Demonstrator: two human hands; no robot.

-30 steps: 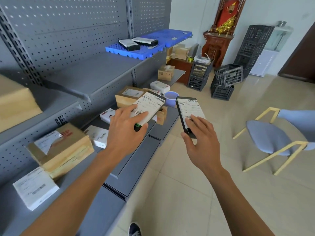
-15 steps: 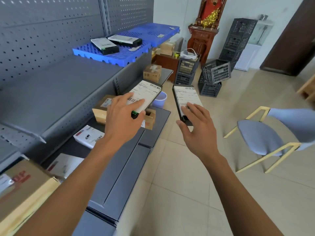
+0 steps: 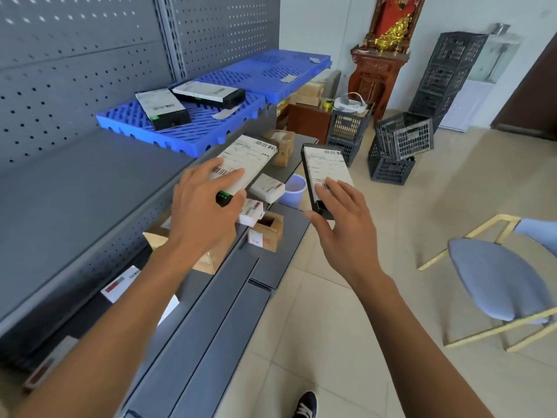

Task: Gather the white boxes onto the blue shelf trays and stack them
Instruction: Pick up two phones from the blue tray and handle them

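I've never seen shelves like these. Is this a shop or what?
Probably a small stockroom or parcel depot, not a shop: grey pegboard shelving holds labelled boxes, cardboard parcels sit below, and black crates are stacked on the floor.

Label print on both held boxes (image 3: pixel 245 164) is too small to read — lower-shelf packages (image 3: pixel 120 286) sit partly hidden behind the forearms.

Trays (image 3: pixel 187 137) blue, slatted. Boxes (image 3: pixel 327 173) black, white barcoded labels. Shelf (image 3: pixel 75 188) grey, back perforated. Crates (image 3: pixel 404 137) black mesh. Chair (image 3: pixel 497 282) grey-blue, yellow frame.
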